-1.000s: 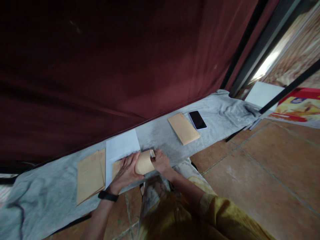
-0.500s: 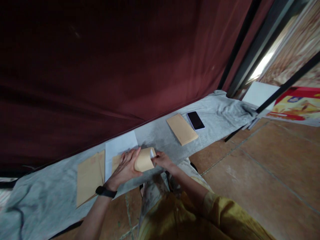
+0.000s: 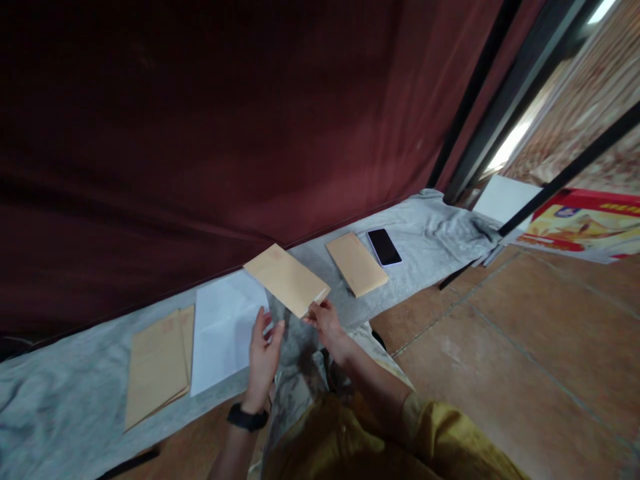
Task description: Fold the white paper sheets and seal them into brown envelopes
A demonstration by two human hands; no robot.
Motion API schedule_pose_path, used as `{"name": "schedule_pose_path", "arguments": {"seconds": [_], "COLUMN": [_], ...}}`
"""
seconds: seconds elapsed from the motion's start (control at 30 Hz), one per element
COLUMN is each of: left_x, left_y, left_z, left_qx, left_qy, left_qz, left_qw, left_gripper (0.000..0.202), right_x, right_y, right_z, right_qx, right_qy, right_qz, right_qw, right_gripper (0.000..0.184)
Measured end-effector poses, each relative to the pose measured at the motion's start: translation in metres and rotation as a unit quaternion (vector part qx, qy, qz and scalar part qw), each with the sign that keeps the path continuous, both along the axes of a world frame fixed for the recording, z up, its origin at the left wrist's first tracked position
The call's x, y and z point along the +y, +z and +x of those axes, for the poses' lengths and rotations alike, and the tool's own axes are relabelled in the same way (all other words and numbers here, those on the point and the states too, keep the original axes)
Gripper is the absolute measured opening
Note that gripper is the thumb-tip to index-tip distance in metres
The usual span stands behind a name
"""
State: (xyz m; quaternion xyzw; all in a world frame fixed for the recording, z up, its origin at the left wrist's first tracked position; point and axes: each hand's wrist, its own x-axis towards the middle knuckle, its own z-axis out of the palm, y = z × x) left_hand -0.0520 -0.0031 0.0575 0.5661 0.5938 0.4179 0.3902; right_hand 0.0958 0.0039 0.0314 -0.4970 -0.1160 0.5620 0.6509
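My right hand (image 3: 325, 321) pinches the near corner of a brown envelope (image 3: 286, 279) and holds it lifted above the grey cloth (image 3: 320, 257). My left hand (image 3: 263, 353) hovers open just left of it, fingers stretched, holding nothing, with a black watch on the wrist. Below and to the left lies a sheet of white paper (image 3: 220, 327). A stack of brown envelopes (image 3: 156, 363) rests further left. Another brown envelope stack (image 3: 356, 263) lies to the right, beside a black phone (image 3: 383, 247).
A dark red curtain (image 3: 200, 120) hangs right behind the cloth-covered strip. Tiled floor (image 3: 500, 347) spreads to the right. A white sheet (image 3: 505, 199), a red and yellow printed box (image 3: 585, 223) and black bars (image 3: 565, 173) stand at the far right.
The envelope was bent under both hands on the cloth; now my right hand has lifted it flat and up to the right. My left hand has let go and opened.
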Motion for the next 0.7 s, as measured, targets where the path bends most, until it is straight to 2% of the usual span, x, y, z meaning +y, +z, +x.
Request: {"name": "schedule_pose_path", "arguments": {"seconds": [0.07, 0.1, 0.17, 0.3, 0.43, 0.57, 0.7], "left_x": [-0.009, -0.01, -0.01, -0.002, 0.003, 0.007, 0.012], "left_y": [-0.007, -0.009, -0.011, -0.014, -0.018, -0.021, -0.023], "left_z": [0.018, 0.025, 0.039, 0.055, 0.059, 0.055, 0.05], "left_qx": [-0.146, -0.203, -0.255, -0.271, -0.275, -0.26, -0.23], "left_qy": [-0.027, -0.034, -0.037, -0.026, -0.009, -0.005, -0.01], "left_qz": [-0.122, -0.159, -0.198, -0.196, -0.197, -0.206, -0.203], "left_qw": [0.981, 0.966, 0.946, 0.942, 0.941, 0.943, 0.952], "left_gripper": [0.078, 0.075, 0.065, 0.051, 0.054, 0.062, 0.06], "right_x": [-0.003, -0.004, -0.006, -0.009, -0.013, -0.017, -0.024], "right_y": [-0.002, -0.002, -0.003, -0.006, -0.01, -0.011, -0.012], "right_z": [-0.005, -0.007, -0.01, -0.009, -0.006, -0.001, 0.013], "right_qx": [0.017, 0.023, 0.029, 0.03, 0.032, 0.029, 0.015], "right_qy": [-0.029, -0.043, -0.069, -0.095, -0.082, -0.044, 0.02], "right_qz": [-0.004, -0.007, -0.009, -0.015, -0.027, -0.038, -0.04], "right_qw": [0.999, 0.999, 0.997, 0.995, 0.996, 0.998, 0.999], "right_gripper": [0.026, 0.027, 0.027, 0.025, 0.023, 0.021, 0.021]}}
